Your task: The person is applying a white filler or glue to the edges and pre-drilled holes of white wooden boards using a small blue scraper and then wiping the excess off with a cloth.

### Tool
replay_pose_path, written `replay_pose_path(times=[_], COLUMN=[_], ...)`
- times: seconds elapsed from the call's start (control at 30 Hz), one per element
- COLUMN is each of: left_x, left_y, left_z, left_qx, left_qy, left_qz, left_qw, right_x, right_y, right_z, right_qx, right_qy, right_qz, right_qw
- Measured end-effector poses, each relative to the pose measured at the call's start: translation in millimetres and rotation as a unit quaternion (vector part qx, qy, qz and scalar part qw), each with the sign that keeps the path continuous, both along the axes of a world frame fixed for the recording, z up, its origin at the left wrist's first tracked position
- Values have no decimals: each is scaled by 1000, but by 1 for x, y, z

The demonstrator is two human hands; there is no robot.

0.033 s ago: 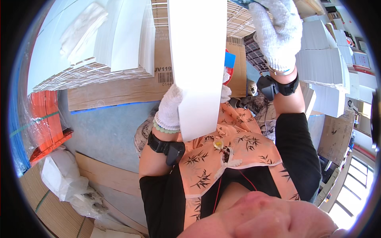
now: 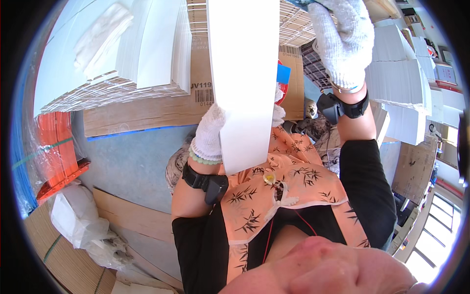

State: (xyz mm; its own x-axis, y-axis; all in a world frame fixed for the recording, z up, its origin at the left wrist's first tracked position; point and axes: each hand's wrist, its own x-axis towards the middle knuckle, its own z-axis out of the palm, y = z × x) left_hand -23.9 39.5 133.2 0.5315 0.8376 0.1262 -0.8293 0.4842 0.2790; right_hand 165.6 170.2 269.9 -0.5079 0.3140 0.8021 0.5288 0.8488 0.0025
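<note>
A long white board (image 2: 245, 98) was held upright in front of the body, its lower end brought over the peach apron (image 2: 254, 210) and its upper end cut off by the top of the view. Its face was seen to be plain, smooth and unmarked, washed out to a glare along most of its length and shaded to a faint grey toward the bottom. The long sides were straight, and the lower end was set slightly aslant.

The board was gripped by the left hand (image 2: 209, 130), which was covered by a white knitted glove. The hand was passed behind it: the glove was pressed to the left edge, and white fingers (image 2: 278, 115) were shown past the right edge, closed around the board.

The right hand (image 2: 344, 44), also gloved, was raised to the right of the board, next to a blue thing (image 2: 302, 3) that was mostly cut off. Its fingers were bent, but whether anything was held by them could not be told.

At the upper left, a stack (image 2: 159, 51) of white boards was topped by a crumpled cloth (image 2: 103, 39).
</note>
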Motion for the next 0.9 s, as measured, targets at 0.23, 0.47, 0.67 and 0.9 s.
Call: replay_pose_path(times=[0.23, 0.47, 0.67, 0.9], left_x=[-2, -1, -3, 5], left_y=[-3, -2, -2, 3], left_z=[-3, -3, -4, 1], left_qx=[-42, -39, -18, -46], left_qy=[23, 36, 35, -41], left_qz=[-12, 4, 22, 60], left_qw=[999, 999, 999, 996], right_x=[-1, 1, 3, 17], right_y=[0, -6, -12, -7], right_z=[-2, -4, 3, -11], right_qx=[-14, 1, 18, -10], right_qy=[15, -33, -78, -29], right_qz=[49, -30, -63, -58], right_qw=[999, 999, 995, 998])
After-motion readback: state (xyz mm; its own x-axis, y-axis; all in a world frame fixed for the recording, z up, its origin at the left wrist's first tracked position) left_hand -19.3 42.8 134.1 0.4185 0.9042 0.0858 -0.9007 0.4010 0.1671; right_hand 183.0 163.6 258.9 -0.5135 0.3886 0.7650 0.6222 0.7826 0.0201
